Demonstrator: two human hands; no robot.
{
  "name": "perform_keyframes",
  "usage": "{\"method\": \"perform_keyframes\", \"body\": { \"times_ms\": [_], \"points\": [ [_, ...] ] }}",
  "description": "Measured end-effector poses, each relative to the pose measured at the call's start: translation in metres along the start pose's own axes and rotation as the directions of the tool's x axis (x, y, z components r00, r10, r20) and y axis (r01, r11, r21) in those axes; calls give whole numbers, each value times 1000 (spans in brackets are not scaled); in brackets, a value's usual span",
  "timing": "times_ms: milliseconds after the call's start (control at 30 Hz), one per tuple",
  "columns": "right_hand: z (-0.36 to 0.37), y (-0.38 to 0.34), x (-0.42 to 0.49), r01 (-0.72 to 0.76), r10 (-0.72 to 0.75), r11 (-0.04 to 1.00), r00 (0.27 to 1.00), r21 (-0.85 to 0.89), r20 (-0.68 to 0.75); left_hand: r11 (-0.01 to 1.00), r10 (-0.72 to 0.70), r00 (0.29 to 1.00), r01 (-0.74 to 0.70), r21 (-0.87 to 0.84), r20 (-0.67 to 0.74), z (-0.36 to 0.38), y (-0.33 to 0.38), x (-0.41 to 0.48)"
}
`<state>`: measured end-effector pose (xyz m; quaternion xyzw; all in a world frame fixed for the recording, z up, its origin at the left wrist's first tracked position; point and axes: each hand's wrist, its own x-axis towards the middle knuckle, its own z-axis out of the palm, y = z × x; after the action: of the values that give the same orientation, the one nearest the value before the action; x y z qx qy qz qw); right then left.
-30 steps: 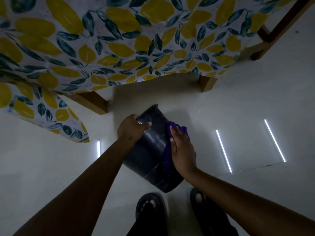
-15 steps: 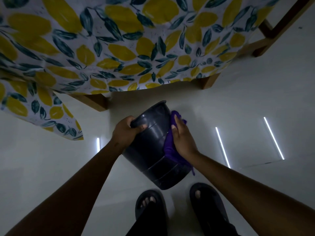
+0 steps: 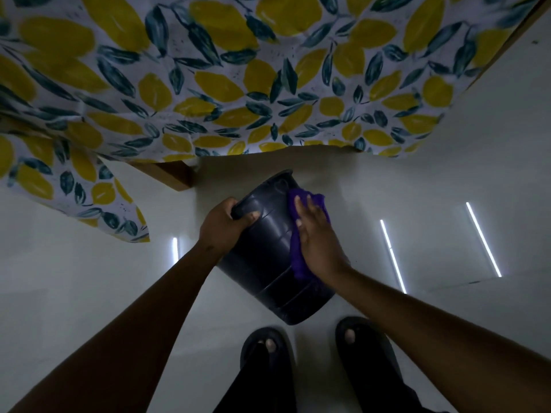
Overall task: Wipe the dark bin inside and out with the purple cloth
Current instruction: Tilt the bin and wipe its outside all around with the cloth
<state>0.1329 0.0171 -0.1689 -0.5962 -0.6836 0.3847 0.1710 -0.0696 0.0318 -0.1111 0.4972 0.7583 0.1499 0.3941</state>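
The left hand [image 3: 222, 225] has its grip closed round the rim of the dark bin [image 3: 268, 257], held tilted above the floor [image 3: 89, 278]. The right hand [image 3: 316, 236] lies flat, fingers extended, pressing the purple cloth [image 3: 295, 251] against the bin's outer wall.

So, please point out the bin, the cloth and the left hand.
bin [image 3: 262, 263], head view, on its dark outer side wall.
cloth [image 3: 295, 254], head view, purple part beside the palm.
left hand [image 3: 222, 229], head view, back of the hand.
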Motion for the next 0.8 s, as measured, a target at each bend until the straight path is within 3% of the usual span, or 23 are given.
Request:
{"method": "perform_keyframes", "body": {
  "times_ms": [67,133,200,333,433,500,600,667,800],
  "points": [
    [-9,5,14,-171,167,972,985,162,36,1000,9,1000,-10,-15,-13,2,4,1],
    [-11,4,9,-220,220,958,975,185,24,999,-8,1000,8,-41,-2,2,6,1],
    [-1,-2,-14,-204,206,973,979,107,-6,999,-20,1000,20,-45,-1,1,2,0],
    [22,-11,-54,-43,44,966,999,-255,-3,1000,-12,1000,12,-6,-18,1,0,-1],
    [19,-9,-53,40,-39,962,999,-271,7,1000,-8,1000,8,17,-6,-1,-4,0],
    [14,-3,-40,32,-32,980,999,-195,0,1000,-5,1000,5,24,-3,-2,-6,1],
    [4,1,-7,-156,161,982,987,107,-32,999,26,1000,-26,47,-1,-1,-2,2],
    [-1,0,1,-219,224,958,975,187,-6,999,23,1000,-23,38,-5,-1,-3,1],
    [9,-13,-38,-80,82,993,996,-88,22,1000,-17,1000,17,18,-13,-6,-13,-4]
  ]
}}
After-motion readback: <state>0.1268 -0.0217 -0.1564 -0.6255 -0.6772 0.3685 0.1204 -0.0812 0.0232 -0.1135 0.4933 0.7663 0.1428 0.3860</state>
